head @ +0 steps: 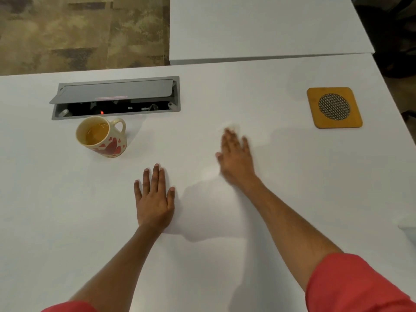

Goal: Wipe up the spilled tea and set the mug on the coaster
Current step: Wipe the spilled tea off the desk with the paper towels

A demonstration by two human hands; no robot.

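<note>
Surface: white table [67, 210] fills your view; patterned carpet [78, 30] lies past its far edge at 11 o'clock, and a second white tabletop [258, 25] butts against it at 1 o'clock.
Left hand: your left hand [155, 203] lies flat and released on the table just below centre, fingers together and pointing to 12 o'clock, grasping nothing.
Right hand: your right hand [236, 158] sits at 2 o'clock from the left one, palm down, fingers spread; it is blurred. A pale smudge shows at its fingertips, too blurred to say whether it is a tissue or what the hand presses.
Sleeves: red sleeve [360, 287] at 5 o'clock, pushed up the forearm; the other just shows at 7 o'clock.
Mug: cream mug [105, 143] with red hearts stands at 10 o'clock from your left hand, well apart from both hands, tea inside, handle toward 1 o'clock.
Cable box: grey cable box [117, 97] with its lid raised, just beyond the mug at 12 o'clock.
Coaster: yellow square coaster [315, 118] with a dark mesh disc, at 2 o'clock from your right hand, bare, far from the mug.
Spill: you cannot make out any tea on the white top.
</note>
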